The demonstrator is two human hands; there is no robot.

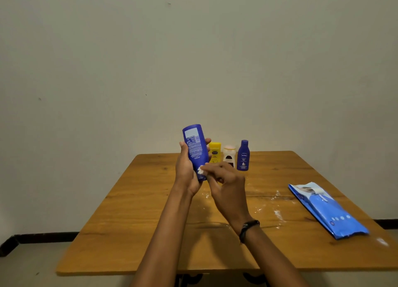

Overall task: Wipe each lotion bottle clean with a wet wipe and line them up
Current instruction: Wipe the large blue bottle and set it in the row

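**Wiping the held bottle: position record**

Reference landmark: large blue bottle (196,144), held above the bench (129,222) in front of its far edge, wide end up, printed back label facing the camera, leaning slightly left.

1. Left grip (186,170): clamped on the landmark from its left side, thumb on the near face, fingertips showing round its right edge.
2. Wet wipe (200,170): a small white wad pressed against the landmark's lower end.
3. Right grip (226,183): just right of the landmark's lower end, fingers curled, pinching the wipe against it. A dark wristband (248,228) sits on this wrist.
4. Behind and right of the landmark, standing upright in a row on the bench: yellow bottle (215,154), white bottle (229,155), small blue bottle (243,156). The yellow one is partly hidden by the landmark.
5. White smears (277,213): on the bench top, right of the landmark and nearer the camera.
6. Blue wipes pack (329,211): lying flat, well to the landmark's right.
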